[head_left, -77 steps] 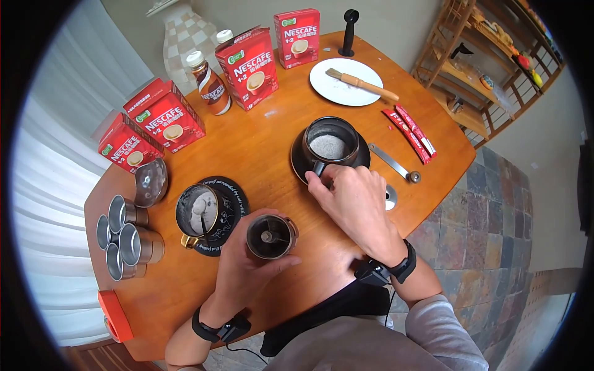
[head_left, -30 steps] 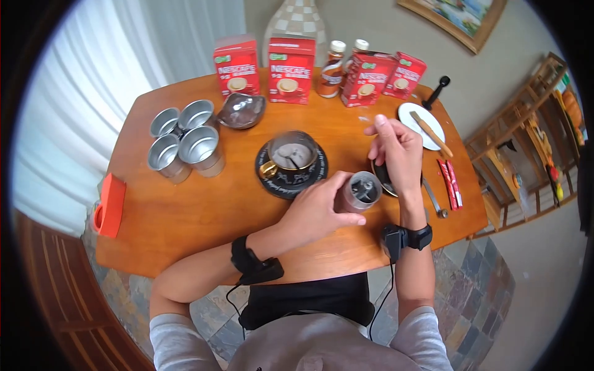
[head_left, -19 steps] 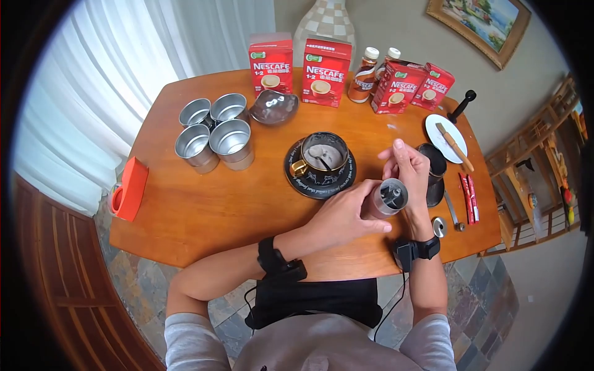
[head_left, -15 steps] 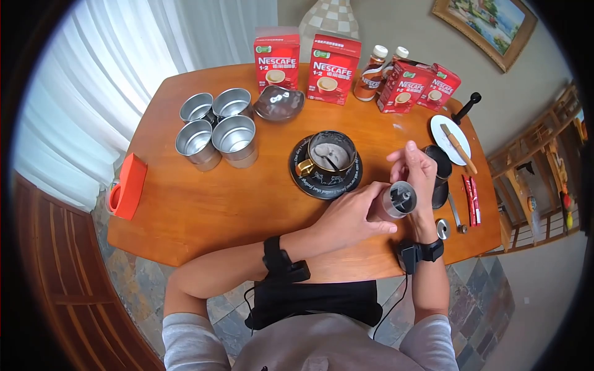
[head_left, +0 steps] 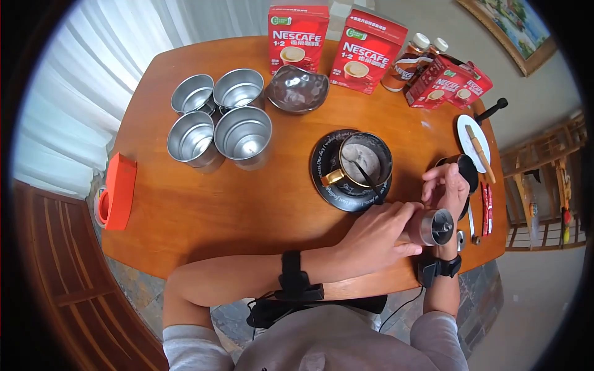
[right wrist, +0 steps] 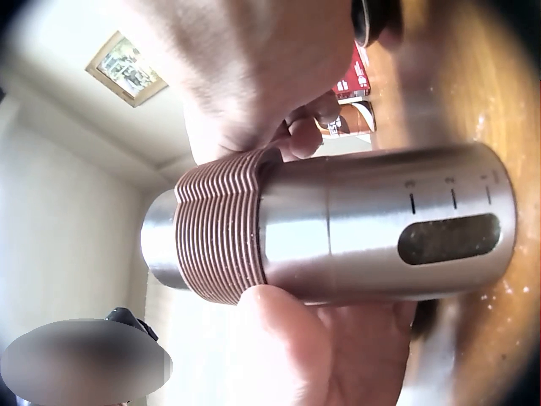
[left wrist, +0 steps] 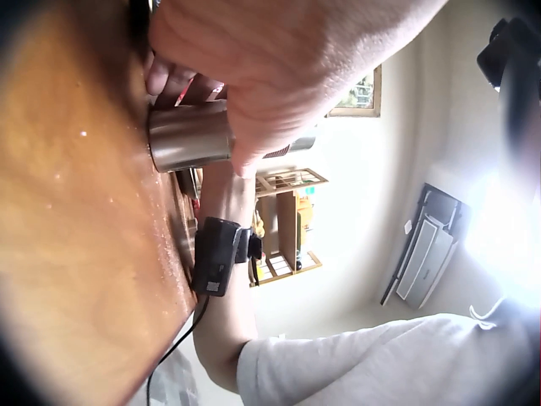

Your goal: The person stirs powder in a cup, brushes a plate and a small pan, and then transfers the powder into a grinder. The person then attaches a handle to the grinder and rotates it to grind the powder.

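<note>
My left hand [head_left: 377, 238] grips a metal grinder [left wrist: 190, 139], whose open top faces up and to the right in the head view. In the right wrist view the grinder [right wrist: 380, 224] shows a ribbed band, a small oval window and the left thumb against it. Just beyond it, my right hand [head_left: 448, 191] has its fingers loosely bent, with nothing visible in them, beside a dark cup [head_left: 468, 172] on a dark saucer. A black cup [head_left: 365, 164] with a gold handle, grey powder and a spoon in it stands on a lettered black saucer [head_left: 328, 195].
Several metal cups [head_left: 244, 133] and a dark glass bowl [head_left: 298, 89] stand on the left half. Red boxes [head_left: 369, 52] and bottles [head_left: 405, 65] line the back. On the right lie a white plate [head_left: 465, 133] with a brush, and red sachets [head_left: 487, 210]. An orange object [head_left: 120, 191] stands at the left edge.
The right hand has come away from the dark cup's handle. The left hand has carried the grinder right, from beside the gold-handled cup to the right wrist. The head view has turned left.
</note>
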`<act>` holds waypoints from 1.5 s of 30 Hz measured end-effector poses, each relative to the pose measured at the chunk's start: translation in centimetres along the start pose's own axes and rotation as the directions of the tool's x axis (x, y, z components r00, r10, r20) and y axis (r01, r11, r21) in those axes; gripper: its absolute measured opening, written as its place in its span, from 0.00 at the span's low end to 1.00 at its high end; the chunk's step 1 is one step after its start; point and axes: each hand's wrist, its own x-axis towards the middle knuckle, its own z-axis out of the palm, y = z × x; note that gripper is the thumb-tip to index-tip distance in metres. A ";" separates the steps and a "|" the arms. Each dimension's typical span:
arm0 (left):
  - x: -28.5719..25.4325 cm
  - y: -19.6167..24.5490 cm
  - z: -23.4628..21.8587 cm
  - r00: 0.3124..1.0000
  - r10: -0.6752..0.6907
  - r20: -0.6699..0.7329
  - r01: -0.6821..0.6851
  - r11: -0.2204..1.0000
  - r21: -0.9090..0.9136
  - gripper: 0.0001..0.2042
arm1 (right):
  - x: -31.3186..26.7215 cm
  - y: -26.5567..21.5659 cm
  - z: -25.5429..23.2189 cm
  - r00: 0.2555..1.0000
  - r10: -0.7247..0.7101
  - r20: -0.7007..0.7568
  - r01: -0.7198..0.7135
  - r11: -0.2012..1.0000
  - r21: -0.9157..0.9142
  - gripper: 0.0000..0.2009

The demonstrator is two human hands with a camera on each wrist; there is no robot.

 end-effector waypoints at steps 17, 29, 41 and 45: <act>0.3 1.3 -1.2 0.996 -0.054 0.066 0.051 0.998 0.036 0.35 | -0.5 0.0 1.3 0.998 0.002 -0.059 0.005 0.993 0.114 0.28; -1.3 1.8 -2.7 0.994 -0.105 -0.004 0.105 0.993 0.046 0.28 | -0.3 -0.2 1.9 0.985 0.022 0.171 -0.001 0.993 -0.120 0.16; -2.4 2.2 -3.3 0.991 -0.120 -0.053 0.122 0.992 0.039 0.27 | -0.3 1.1 2.7 0.916 0.032 0.401 0.004 0.996 -0.089 0.16; -2.8 2.1 -3.7 0.988 -0.146 -0.060 0.149 0.987 0.063 0.26 | -0.3 1.0 2.9 0.885 -0.042 0.464 0.097 0.991 -0.095 0.16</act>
